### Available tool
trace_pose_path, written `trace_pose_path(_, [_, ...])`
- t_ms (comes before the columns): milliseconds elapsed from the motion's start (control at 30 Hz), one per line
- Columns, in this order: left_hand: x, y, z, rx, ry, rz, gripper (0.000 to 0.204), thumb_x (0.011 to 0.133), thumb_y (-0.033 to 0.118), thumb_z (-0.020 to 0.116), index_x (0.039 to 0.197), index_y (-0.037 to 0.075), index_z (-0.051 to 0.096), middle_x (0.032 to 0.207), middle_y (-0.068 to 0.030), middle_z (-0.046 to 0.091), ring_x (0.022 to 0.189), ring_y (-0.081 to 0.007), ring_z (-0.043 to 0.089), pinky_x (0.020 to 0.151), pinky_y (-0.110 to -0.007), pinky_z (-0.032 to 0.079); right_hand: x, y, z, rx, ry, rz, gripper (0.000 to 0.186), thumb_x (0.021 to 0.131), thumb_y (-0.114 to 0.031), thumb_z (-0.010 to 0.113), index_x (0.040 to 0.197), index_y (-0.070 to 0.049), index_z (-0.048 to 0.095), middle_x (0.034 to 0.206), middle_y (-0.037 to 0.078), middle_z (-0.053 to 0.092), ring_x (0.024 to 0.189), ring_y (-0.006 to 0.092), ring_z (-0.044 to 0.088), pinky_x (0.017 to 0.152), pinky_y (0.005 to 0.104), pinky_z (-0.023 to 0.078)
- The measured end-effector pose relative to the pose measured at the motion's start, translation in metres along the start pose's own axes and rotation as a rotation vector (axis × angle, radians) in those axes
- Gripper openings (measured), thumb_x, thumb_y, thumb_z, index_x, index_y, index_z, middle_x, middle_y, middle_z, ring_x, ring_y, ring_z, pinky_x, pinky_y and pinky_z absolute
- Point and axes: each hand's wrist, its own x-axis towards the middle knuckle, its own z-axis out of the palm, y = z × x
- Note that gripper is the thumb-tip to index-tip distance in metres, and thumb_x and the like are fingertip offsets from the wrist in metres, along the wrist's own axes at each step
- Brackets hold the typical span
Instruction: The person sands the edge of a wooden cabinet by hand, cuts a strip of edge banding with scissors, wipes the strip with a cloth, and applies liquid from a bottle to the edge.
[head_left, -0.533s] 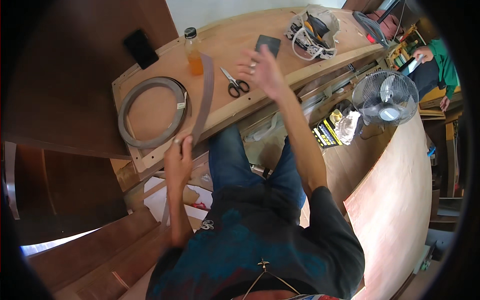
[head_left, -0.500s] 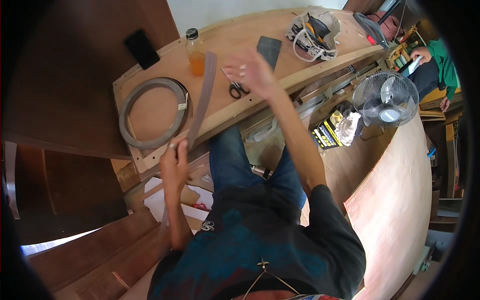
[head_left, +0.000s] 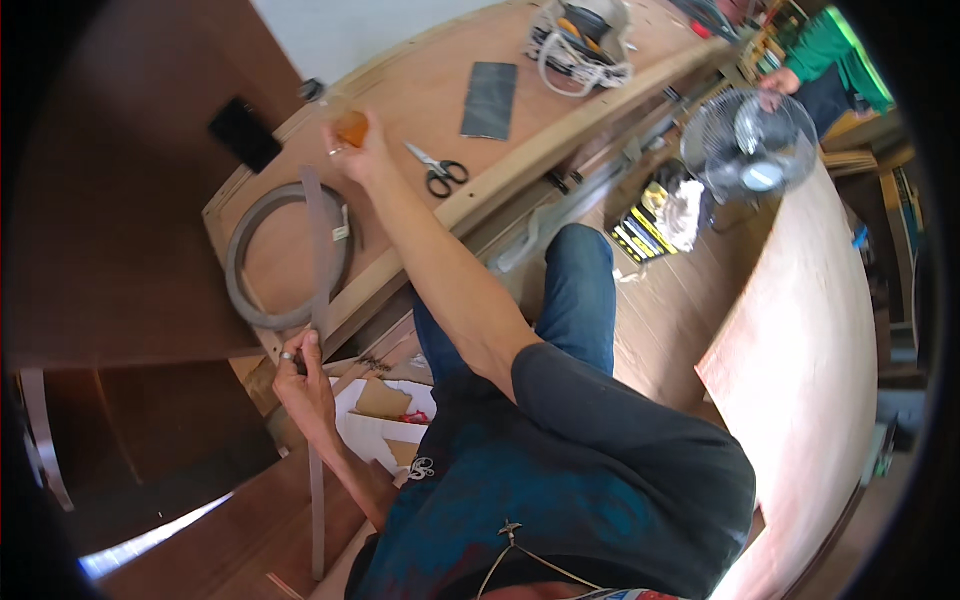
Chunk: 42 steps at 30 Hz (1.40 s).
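On the left of the tabletop (head_left: 420, 92), the coil (head_left: 236, 268) of grey-brown banding lies flat, its turns bundled together. Your left hand (head_left: 303, 372) is at the near edge, thumb and fingers pinched on the strip (head_left: 317, 225). The strip's upper end rises in front of the coil, and a lower length runs down past your forearm. As far as it shows, the strip is in hand but fixed to nothing; whether it joins the coil, you cannot tell from here. Just right of it, your right hand (head_left: 360, 155) is curled around the bottle (head_left: 352, 128) of orange liquid, which leans with its cap toward the far left; blur hides whether its base touches the wood. Farther right, the scissors (head_left: 437, 171) lie unheld, blades apart, near the dark flat sheet (head_left: 489, 100). By the look of it, you are at an early stage: both hands have their hold, while any fixing of the strip remains undone.
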Motion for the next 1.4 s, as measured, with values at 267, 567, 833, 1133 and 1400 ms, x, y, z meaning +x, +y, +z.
trace_pose_path(267, [0.018,0.027,0.043,0.126,-0.14,0.25,0.022,0.092,0.022,0.061,0.106,0.007,0.07,0.077,-0.018,0.066,0.071,-0.0293,0.063,0.066,-0.036,0.047,-0.172,-0.118,0.112,-0.814,-0.541,-0.495,0.037,0.091,-0.035,0.063,0.109,-0.003,0.057,0.102,0.012,0.066,0.094,0.0269,0.063,0.099,0.0488,0.046])
trace_pose_path(567, [0.054,0.072,0.132,0.327,-0.396,0.385,0.023,0.092,0.029,0.057,0.105,0.018,0.072,0.08,-0.0185,0.066,0.078,-0.0384,0.063,0.072,-0.045,0.048,-0.353,-0.222,0.107,-1.188,-0.36,-0.815,0.044,0.094,-0.041,0.058,0.117,-0.004,0.05,0.103,0.014,0.066,0.092,0.0255,0.067,0.087,0.0471,0.055])
trace_pose_path(833, [0.06,0.088,0.159,0.274,-0.472,0.384,0.024,0.093,0.026,0.057,0.108,0.013,0.071,0.09,-0.0188,0.068,0.084,-0.0356,0.065,0.073,-0.041,0.049,-0.347,-0.205,-0.012,-0.92,-0.187,-0.649,0.032,0.095,-0.031,0.058,0.119,-0.011,0.051,0.113,0.011,0.064,0.103,0.0245,0.065,0.088,0.047,0.054])
trace_pose_path(1133, [0.067,0.072,0.176,0.204,-0.5,0.428,0.024,0.093,0.023,0.057,0.108,0.01,0.07,0.092,-0.0219,0.067,0.085,-0.0347,0.065,0.073,-0.04,0.049,-0.374,-0.187,-0.027,-1.025,-0.226,-0.651,0.033,0.094,-0.024,0.061,0.121,-0.008,0.05,0.117,0.008,0.06,0.109,0.0217,0.061,0.091,0.0434,0.054])
trace_pose_path(1400, [0.076,0.04,0.193,0.054,-0.531,0.432,0.026,0.093,0.021,0.056,0.107,0.005,0.069,0.091,-0.0171,0.069,0.082,-0.0304,0.065,0.075,-0.038,0.049,-0.382,-0.177,-0.028,-1.058,-0.25,-0.633,0.035,0.093,-0.025,0.062,0.122,-0.01,0.05,0.117,0.006,0.061,0.106,0.0196,0.061,0.091,0.0385,0.053])
